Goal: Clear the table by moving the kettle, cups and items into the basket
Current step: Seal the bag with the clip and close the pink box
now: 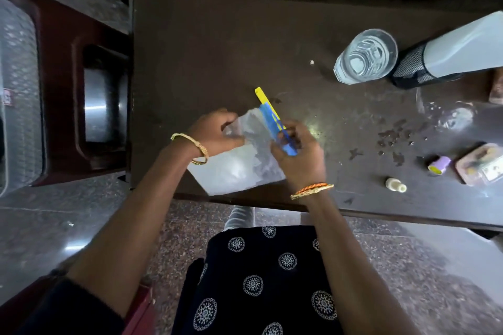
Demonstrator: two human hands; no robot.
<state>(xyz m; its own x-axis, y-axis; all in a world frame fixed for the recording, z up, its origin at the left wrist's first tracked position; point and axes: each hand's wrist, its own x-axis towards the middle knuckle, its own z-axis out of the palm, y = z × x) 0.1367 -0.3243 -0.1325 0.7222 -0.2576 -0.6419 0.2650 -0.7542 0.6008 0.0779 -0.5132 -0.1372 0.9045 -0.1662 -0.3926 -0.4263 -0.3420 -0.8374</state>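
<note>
Bag [239, 163] at near table [206, 43] edge, mouth pinched by left hand [215, 130] | cutter [275, 119] gripped by right hand [299, 155], long axis slanted away-left | basket [19, 95] far left; left hand nearer.

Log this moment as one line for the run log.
left hand: holds plastic bag | right hand: holds blue-yellow tool | glass, small bottle: on table

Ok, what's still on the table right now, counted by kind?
Drinking glasses: 1, glass of water
Clear glassware: 1, glass vessel
Mesh holders: 1, black mesh holder
Small bottles: 2, purple bottle, cream bottle
Packets: 1, packet
In hand: 2, plastic bag, blue-yellow tool
Total: 8
</note>
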